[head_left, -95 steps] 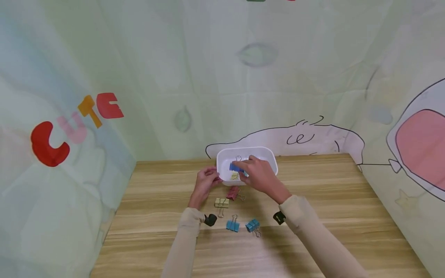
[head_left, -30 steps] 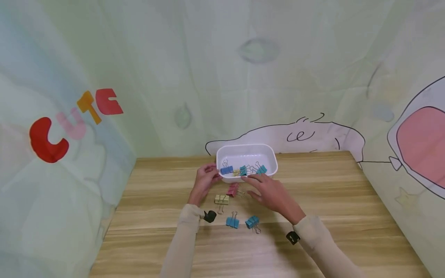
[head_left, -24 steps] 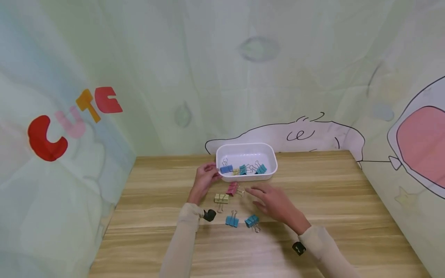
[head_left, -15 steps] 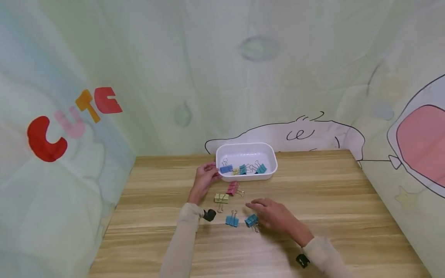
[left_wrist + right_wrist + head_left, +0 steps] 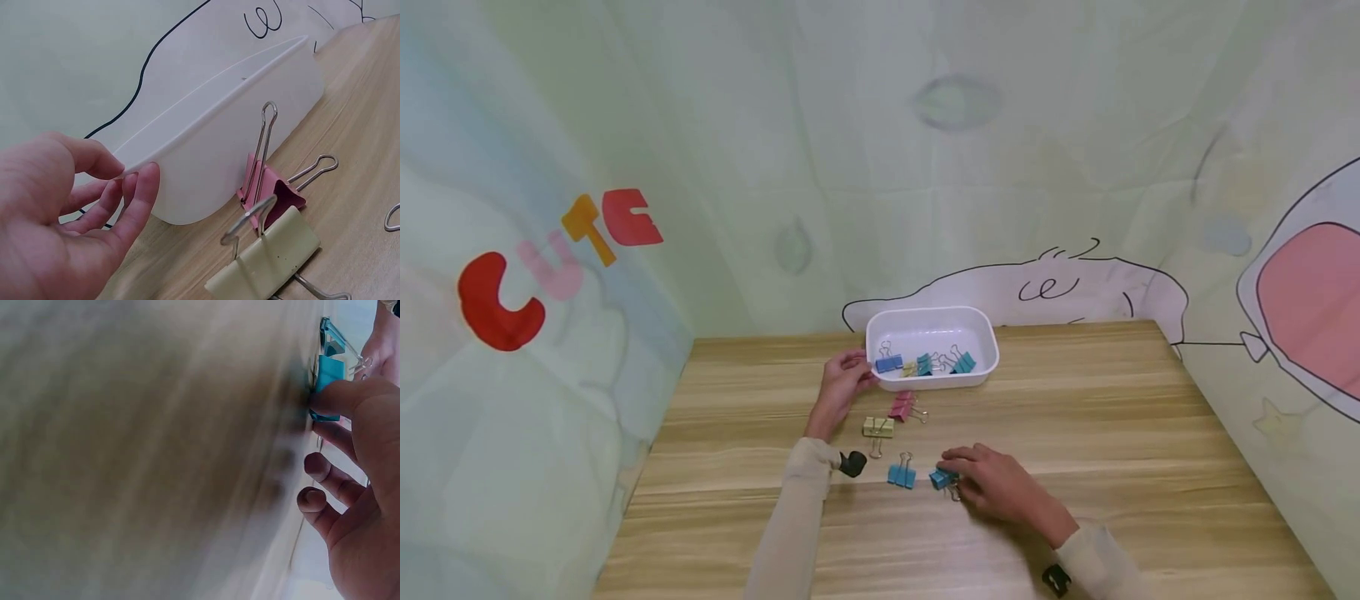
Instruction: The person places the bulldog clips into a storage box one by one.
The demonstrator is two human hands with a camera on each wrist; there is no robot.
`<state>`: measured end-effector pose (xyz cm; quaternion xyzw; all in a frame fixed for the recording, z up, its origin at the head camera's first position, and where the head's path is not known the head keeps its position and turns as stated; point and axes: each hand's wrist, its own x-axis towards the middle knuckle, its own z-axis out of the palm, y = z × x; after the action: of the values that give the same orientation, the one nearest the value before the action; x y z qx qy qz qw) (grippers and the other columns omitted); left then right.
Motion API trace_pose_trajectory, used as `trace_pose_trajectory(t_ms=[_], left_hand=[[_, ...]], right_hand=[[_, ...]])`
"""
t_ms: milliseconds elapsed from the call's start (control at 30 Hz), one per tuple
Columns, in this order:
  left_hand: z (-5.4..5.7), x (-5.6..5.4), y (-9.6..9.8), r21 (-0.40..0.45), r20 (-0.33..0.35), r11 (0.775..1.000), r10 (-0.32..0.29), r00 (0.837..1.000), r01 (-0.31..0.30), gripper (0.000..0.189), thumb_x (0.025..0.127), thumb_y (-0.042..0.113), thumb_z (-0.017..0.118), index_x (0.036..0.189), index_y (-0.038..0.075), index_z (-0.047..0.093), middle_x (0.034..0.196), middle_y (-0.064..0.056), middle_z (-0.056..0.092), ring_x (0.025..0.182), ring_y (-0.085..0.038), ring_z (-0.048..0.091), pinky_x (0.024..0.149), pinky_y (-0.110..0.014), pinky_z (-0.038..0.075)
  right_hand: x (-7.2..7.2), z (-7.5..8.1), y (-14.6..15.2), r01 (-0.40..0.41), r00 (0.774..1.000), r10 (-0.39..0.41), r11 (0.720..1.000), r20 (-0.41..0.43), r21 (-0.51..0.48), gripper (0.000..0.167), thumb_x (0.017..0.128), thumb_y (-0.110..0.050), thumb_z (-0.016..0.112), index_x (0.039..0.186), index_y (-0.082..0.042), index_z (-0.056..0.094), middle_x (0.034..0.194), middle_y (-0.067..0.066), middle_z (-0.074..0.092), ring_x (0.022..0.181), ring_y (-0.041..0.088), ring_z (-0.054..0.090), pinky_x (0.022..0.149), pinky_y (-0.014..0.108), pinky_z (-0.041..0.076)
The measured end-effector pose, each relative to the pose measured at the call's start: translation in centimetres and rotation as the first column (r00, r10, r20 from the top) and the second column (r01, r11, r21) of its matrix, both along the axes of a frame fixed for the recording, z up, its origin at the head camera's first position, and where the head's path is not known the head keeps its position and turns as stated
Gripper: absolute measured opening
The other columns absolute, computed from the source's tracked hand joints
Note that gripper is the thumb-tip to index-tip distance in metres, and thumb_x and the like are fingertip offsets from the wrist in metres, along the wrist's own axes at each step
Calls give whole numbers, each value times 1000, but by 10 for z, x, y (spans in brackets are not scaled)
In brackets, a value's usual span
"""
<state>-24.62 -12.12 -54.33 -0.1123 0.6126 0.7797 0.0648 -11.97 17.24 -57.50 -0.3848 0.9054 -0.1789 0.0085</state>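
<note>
Head, blue clip [image 5: 942, 479]: just reached on the table [image 5: 1090, 400] by the right hand [image 5: 1000, 487], brought back from the tray [image 5: 931, 385].
Left wrist, tray: pinched at its rim by the left hand [image 5: 69, 215].
Right wrist, blue clip: seemingly pinched, so one fewer is left loose.

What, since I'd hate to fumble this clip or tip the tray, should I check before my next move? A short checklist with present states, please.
1. Tray steadied: ok. Your left hand pinches the rim of the white plastic tray with rounded corners.
2. Right hand in position: ok. Its thumb and index finger are at the blue metal binder clip nearest it.
3. Pinch firm enough to lift: cannot tell.
4. Neighbour apart: ok. The other blue metal clip lies separately to its left.
5. Room in the tray: ok. Bare floor shows behind the clips inside.
6. Pink metal binder clip away from the tray: not ok. It lies close in front.
</note>
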Motion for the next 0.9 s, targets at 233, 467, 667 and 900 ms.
trace_pose_trajectory(t_ms=[233, 467, 667, 900], left_hand=[[0, 0, 0, -8, -4, 1000, -1, 1000, 1, 41, 100, -7, 57, 140, -14, 49, 125, -30, 54, 94, -26, 66, 85, -31, 64], [1, 1, 0, 5, -9, 1000, 0, 1000, 0, 41, 100, -7, 57, 139, -14, 49, 124, -29, 54, 89, -22, 65, 83, -29, 64], [0, 1, 1, 18, -14, 1000, 16, 1000, -16, 40, 99, -9, 57, 137, -16, 49, 116, -26, 55, 84, -20, 66, 78, -26, 64], [-2, 0, 2, 41, -28, 999, 26, 999, -25, 38, 98, -11, 56, 134, -18, 49, 106, -21, 55, 79, -20, 66, 72, -25, 64]], right_hand=[[2, -5, 1, -2, 1000, 1, 999, -21, -39, 39, 93, -12, 73, 132, -13, 71, 130, 4, 69, 114, 23, 66, 93, 41, 61], [3, -7, 1, 0, 999, -2, 998, -32, -56, 34, 94, -12, 74, 128, -12, 73, 126, 4, 70, 115, 23, 67, 96, 43, 60], [3, -3, 1, -5, 998, 0, 997, -61, -76, 32, 94, -14, 76, 126, -14, 75, 121, 2, 72, 108, 19, 68, 89, 39, 62], [-5, 5, 5, 10, 988, -22, 997, -151, -82, 32, 91, -16, 79, 123, -16, 77, 117, 2, 74, 98, 18, 69, 78, 35, 63]])
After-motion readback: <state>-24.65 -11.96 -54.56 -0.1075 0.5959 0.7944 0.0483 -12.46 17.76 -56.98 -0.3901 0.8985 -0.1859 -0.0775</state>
